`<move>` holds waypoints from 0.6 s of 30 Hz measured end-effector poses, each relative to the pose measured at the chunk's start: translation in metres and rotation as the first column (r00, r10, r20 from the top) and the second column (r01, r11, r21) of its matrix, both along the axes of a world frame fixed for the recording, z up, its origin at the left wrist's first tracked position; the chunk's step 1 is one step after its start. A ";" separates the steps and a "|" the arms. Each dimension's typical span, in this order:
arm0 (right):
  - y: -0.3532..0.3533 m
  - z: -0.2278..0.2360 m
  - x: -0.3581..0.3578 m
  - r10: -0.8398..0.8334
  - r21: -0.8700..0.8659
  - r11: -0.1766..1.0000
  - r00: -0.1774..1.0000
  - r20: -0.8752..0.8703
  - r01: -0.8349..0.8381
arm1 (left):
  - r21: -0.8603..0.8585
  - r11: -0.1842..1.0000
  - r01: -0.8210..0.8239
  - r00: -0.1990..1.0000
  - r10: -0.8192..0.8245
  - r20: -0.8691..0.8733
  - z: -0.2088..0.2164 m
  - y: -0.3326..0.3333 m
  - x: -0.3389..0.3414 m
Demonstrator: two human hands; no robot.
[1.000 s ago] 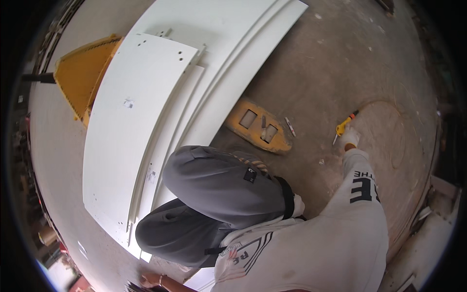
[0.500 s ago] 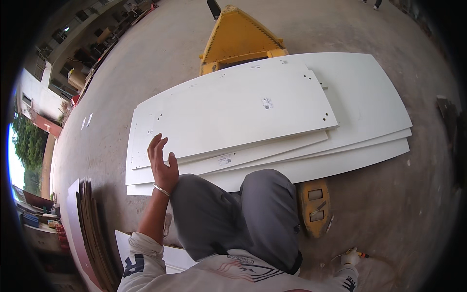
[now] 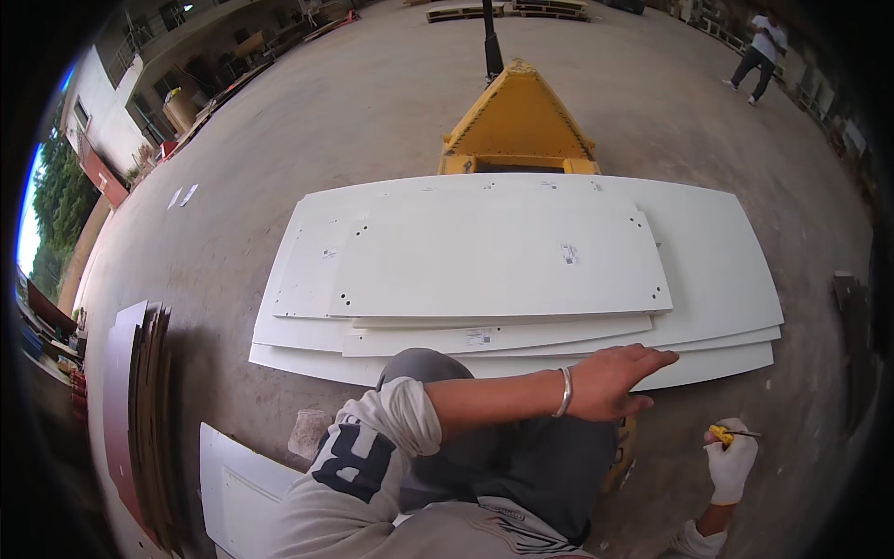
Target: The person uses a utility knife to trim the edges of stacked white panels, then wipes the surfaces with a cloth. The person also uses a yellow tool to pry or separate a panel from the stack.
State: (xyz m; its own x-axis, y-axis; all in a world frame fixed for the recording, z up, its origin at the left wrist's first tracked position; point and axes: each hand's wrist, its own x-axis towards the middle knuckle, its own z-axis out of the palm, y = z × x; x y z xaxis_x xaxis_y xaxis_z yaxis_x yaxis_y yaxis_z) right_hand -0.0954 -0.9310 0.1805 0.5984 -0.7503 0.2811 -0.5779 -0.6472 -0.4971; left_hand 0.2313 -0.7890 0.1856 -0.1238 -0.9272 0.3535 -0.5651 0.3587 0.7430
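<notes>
My bare left hand (image 3: 615, 383), a silver bangle (image 3: 563, 391) at its wrist, reaches across my knees to the right. Its fingers are stretched out and hold nothing, above the near right edge of the stacked white panels (image 3: 503, 265). Low on the right, my right hand (image 3: 731, 461) wears a white glove and is closed on a yellow-handled tool (image 3: 722, 434). A thin dark end sticks out of the tool to the right; its exact kind is not clear. The top panel has small holes near its corners and a printed label (image 3: 570, 253).
A yellow pallet truck (image 3: 517, 121) stands behind and under the stack. Brown boards (image 3: 149, 401) lean together at the left. Another white panel (image 3: 237, 484) lies by my left side. A person (image 3: 759, 56) stands far off at the right, and pallets (image 3: 507, 9) lie at the back.
My left hand has swung from the panels' left corner across to the right. My gloved right hand has risen with the tool. The view has tilted up, bringing the distant person into sight.
</notes>
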 end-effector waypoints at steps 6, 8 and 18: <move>0.019 0.039 0.054 0.562 0.436 0.758 0.825 -0.060 -0.485 | 0.234 0.949 0.213 0.896 -0.095 -0.434 0.030 -0.013 -0.073; 0.028 0.049 0.074 0.567 0.560 0.691 0.823 -0.029 -0.456 | 0.240 0.965 0.102 0.893 0.017 -0.450 0.012 -0.017 -0.084; 0.078 -0.016 0.073 0.129 0.132 0.986 0.970 -0.207 -0.102 | 0.574 0.787 0.228 0.283 0.510 -0.812 -0.036 -0.037 -0.041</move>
State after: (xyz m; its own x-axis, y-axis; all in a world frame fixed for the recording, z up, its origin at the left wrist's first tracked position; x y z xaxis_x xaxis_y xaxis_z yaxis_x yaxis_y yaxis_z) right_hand -0.0228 -0.8529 0.1647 0.7194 -0.6929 0.0494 -0.6042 -0.6593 -0.4476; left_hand 0.1906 -0.8258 0.1497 0.0834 -0.9153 -0.3940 0.6141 -0.2641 0.7437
